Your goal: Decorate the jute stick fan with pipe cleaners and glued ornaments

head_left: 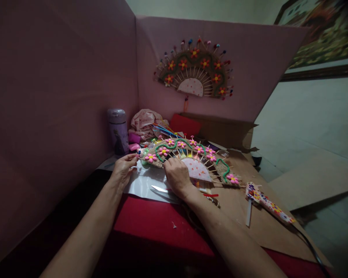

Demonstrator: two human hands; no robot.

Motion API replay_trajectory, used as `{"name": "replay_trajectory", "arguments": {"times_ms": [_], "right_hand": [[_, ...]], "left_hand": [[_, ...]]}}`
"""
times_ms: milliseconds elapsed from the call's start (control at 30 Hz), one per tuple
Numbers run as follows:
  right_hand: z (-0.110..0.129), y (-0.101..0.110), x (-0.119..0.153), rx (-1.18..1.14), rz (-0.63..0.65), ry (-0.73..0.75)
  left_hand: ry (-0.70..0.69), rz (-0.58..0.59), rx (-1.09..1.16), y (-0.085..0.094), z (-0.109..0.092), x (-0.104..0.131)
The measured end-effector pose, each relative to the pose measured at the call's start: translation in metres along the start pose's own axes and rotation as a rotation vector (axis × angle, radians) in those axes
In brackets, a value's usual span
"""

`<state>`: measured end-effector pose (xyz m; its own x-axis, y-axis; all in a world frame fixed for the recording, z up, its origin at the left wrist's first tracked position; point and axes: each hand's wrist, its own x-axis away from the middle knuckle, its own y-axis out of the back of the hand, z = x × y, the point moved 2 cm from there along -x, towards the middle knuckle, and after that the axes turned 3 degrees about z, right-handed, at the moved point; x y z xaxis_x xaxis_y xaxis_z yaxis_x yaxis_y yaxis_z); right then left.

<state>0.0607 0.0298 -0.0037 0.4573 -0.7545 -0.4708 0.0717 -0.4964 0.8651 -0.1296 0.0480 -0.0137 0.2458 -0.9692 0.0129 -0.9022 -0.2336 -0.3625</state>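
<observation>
A half-round craft fan (179, 146) of twine-covered band and thin sticks, with pink clay flowers and a wavy green cord, is held tilted above the table. My left hand (123, 170) pinches at its left tip, by a small dark bead; what exactly lies between the fingertips is too small to tell. My right hand (177, 175) is closed around the sticks on the fan's inner side, left of the dotted white half-circle (197, 170). Under my right hand lie scissors (162, 189) with the blades pointing left, partly hidden by my wrist.
A finished-looking fan (188, 61) hangs on the pink panel (249, 50). Behind sit a purple bottle (117, 133), crumpled dotted cloth (146, 122) and red sheet (185, 125). A flower-patterned glue gun (268, 204) with a black cord rests on brown cardboard (243, 227) at right. White paper (150, 178) lies below.
</observation>
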Motion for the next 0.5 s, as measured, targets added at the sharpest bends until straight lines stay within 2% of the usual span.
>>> {"name": "replay_trajectory", "arguments": {"times_ms": [500], "right_hand": [[0.0012, 0.0005, -0.0003, -0.007, 0.001, 0.006]], "left_hand": [[-0.043, -0.004, 0.011, -0.0009, 0.0012, -0.001]]}}
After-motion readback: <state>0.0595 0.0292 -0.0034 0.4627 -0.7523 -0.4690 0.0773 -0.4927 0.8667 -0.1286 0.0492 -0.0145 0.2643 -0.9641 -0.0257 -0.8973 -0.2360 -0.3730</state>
